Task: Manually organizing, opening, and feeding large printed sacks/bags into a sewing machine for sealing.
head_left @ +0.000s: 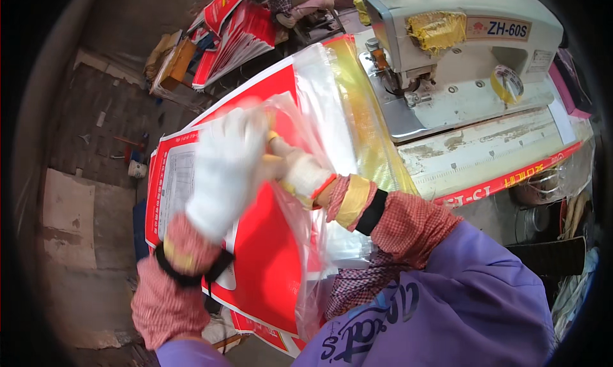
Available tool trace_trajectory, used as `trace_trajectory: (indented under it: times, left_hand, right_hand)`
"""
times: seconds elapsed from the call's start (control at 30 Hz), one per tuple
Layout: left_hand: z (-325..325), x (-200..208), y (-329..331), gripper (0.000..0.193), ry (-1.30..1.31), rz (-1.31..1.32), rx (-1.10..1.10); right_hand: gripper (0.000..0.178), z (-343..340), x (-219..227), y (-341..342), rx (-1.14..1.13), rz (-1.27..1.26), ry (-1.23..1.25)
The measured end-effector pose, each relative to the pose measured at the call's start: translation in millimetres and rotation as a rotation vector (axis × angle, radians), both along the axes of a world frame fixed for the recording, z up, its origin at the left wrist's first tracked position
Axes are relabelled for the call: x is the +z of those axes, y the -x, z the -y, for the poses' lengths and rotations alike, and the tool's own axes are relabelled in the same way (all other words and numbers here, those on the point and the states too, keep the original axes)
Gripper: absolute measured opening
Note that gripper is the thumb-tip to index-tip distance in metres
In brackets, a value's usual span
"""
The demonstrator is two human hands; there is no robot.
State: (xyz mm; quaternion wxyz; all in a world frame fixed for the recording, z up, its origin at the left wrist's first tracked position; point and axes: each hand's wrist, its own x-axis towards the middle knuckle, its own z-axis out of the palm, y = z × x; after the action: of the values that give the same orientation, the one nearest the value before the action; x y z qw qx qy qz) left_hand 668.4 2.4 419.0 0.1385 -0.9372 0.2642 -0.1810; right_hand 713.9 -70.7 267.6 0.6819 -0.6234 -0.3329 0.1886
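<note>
My left hand, in a white glove, is raised over a stack of red and white printed sacks. Its fingers are smeared by motion, so their grip does not show. Close beside it, my right hand, wrapped in white with some fingertips uncovered, has its fingers curled at a clear plastic bag. That thin bag lies loosely across the red sacks, its folds running from between my hands down toward my lap. To the right of it lie more clear plastic and a yellowish translucent layer.
A white sewing machine stands at the right, with a tape roll on its bed. More red and white sacks are piled at the back, near another person's arm. At the left is a grey floor with flat cardboard.
</note>
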Motion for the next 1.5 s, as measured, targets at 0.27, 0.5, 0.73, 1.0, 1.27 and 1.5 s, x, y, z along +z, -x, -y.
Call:
trace_trajectory:
  times: [0.27, 0.5, 0.73, 1.0, 1.27, 1.5]
  left_hand:
    - [3, -58, -56, 0.010, -0.483, -0.736, 0.043]
    - [-19, -70, -126, 0.007, -0.560, 0.390, 0.185]
    - [27, 83, -183, 0.013, -0.516, 0.264, 0.376]
    - [59, 133, -158, 0.025, -0.605, 0.201, 0.352]
    - [83, 101, -143, 0.022, -0.651, 0.138, 0.471]
    - [86, 91, -151, 0.022, -0.643, 0.073, 0.461]
  right_hand:
    - [0.052, 18, 32, 20, 0.264, 0.172, 0.508]
    - [0.053, -18, -11, 22, 0.296, 0.432, 0.479]
    - [0.030, -81, -91, 143, 0.109, 1.004, 0.276]
    - [0.025, 113, -98, 72, 0.297, 0.633, 0.216]
    - [0.041, 185, 13, 60, -1.133, 0.408, 0.494]
    - [0.043, 175, 22, 81, -0.490, 0.020, 0.217]
